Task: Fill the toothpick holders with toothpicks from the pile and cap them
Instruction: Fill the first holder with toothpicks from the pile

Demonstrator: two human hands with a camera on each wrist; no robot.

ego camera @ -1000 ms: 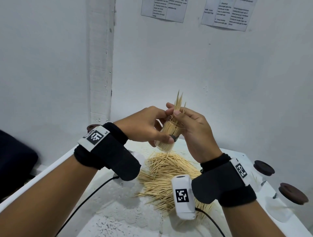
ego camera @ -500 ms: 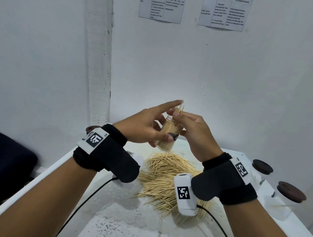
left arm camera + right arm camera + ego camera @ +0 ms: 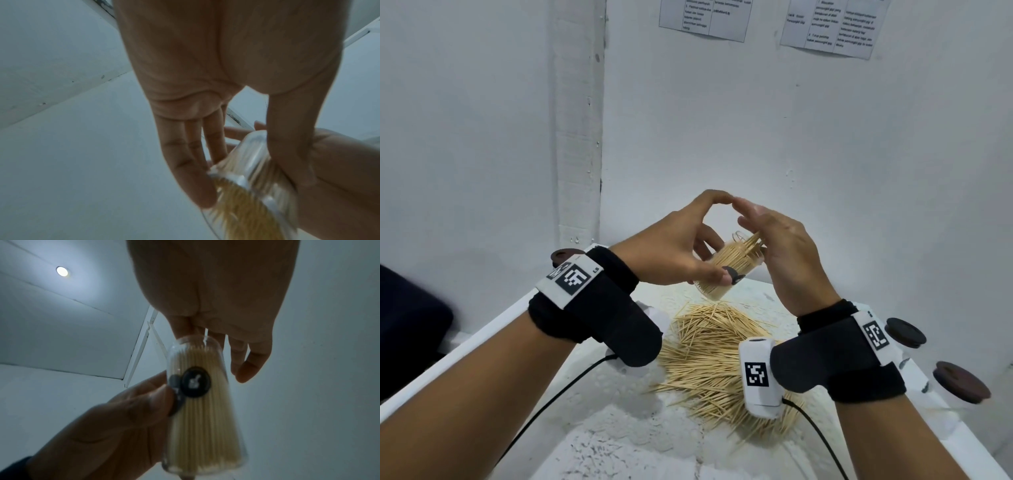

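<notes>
Gripping the clear toothpick holder (image 3: 726, 270) in my left hand (image 3: 671, 246), I have my thumb clamped across its side beside a small dark sticker, my other fingers curled behind it, and my forefinger arched up over the top. The holder is raised above the tabletop (image 3: 599, 442), tilted with its open mouth toward my right, and it is packed with toothpicks (image 3: 748, 247), a few tips poking out past the rim. In the left wrist view the holder (image 3: 252, 175) is squeezed between my thumb and fingers. My right hand (image 3: 787, 260) hovers at the mouth, fingers straight and relaxed, grasping nothing, with the fingertips close to my left forefinger; I cannot tell whether they touch the protruding tips. From the right wrist the holder (image 3: 201, 402) points its base at the camera. Below both hands the loose pile (image 3: 709, 356) of toothpicks lies spread on the tabletop. Far to the right, two more holders stand near the edge, each wearing a dark brown cap (image 3: 905, 332) (image 3: 960, 380)
</notes>
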